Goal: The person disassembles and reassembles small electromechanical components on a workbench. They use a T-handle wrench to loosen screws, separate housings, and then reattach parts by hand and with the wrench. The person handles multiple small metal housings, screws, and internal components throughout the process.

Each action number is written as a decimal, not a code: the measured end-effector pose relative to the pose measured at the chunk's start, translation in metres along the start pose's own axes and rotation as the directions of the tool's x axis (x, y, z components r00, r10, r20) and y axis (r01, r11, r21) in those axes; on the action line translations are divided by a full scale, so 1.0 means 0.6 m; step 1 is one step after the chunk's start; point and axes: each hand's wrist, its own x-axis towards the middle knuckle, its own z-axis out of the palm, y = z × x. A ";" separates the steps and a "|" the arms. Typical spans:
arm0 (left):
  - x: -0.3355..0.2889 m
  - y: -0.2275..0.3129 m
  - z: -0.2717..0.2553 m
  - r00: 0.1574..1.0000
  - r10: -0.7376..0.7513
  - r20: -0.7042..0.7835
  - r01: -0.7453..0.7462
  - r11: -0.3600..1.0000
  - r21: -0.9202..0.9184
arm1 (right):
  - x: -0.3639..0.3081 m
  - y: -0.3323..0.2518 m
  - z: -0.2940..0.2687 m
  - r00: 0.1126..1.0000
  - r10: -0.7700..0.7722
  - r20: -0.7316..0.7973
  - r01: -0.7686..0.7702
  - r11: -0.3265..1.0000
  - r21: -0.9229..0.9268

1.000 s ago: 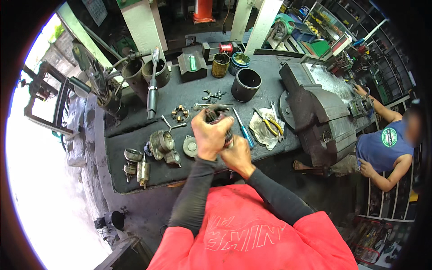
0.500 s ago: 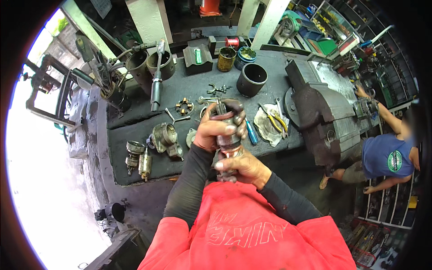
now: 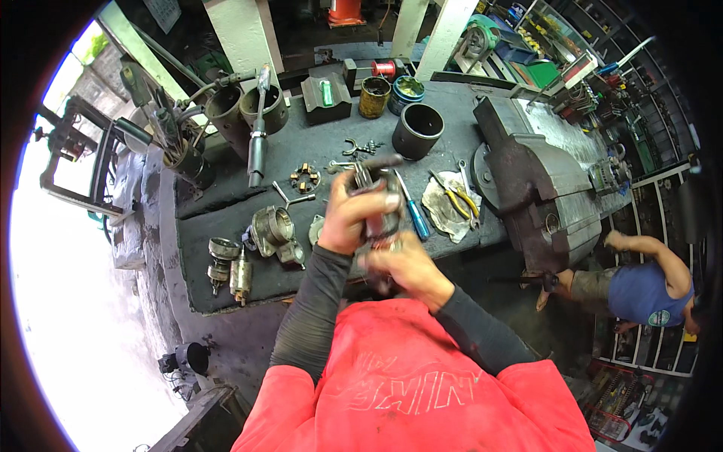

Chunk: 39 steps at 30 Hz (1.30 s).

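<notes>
Above the front edge of the bench, I hold a starter motor armature (image 3: 382, 226) roughly upright against my chest side. My left hand (image 3: 355, 215) wraps round its upper half, below the splined shaft. Lower down, my right hand (image 3: 407, 271) closes round the copper-coloured end and is smeared by motion. A dark lever-like part sticks out at the top, its kind unclear. Beside my hands lies a blue-handled screwdriver (image 3: 418, 218). To the left sit a metal starter housing (image 3: 273, 230), a solenoid (image 3: 241, 277) and a ring-shaped brush holder (image 3: 305, 178).
Yellow-handled pliers (image 3: 458, 202) rest on a rag (image 3: 437, 207); a large vise (image 3: 538, 196) stands right. Behind are a dark metal cylinder (image 3: 418, 132), grease cans (image 3: 374, 98) and a long socket wrench (image 3: 258, 143). A co-worker (image 3: 640, 290) in blue bends at the right.
The armature has turned slightly in my grip, and my right hand has shifted on its lower end. The co-worker has drawn an arm back from the bench and bent lower.
</notes>
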 end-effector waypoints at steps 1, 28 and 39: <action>0.015 -0.005 0.009 0.969 0.116 -0.217 -0.025 0.924 0.382 | 0.024 -0.007 -0.001 0.965 -0.087 -0.246 -0.005 0.936 -0.352; 0.016 0.027 0.002 0.957 0.281 -0.075 -0.218 0.863 0.455 | 0.021 -0.040 0.000 0.954 -0.292 -0.063 0.285 0.953 -0.104; 0.081 0.000 0.015 0.798 0.451 -0.401 -0.229 0.841 0.490 | 0.144 0.021 -0.023 0.562 -0.796 -0.227 0.303 0.452 -0.839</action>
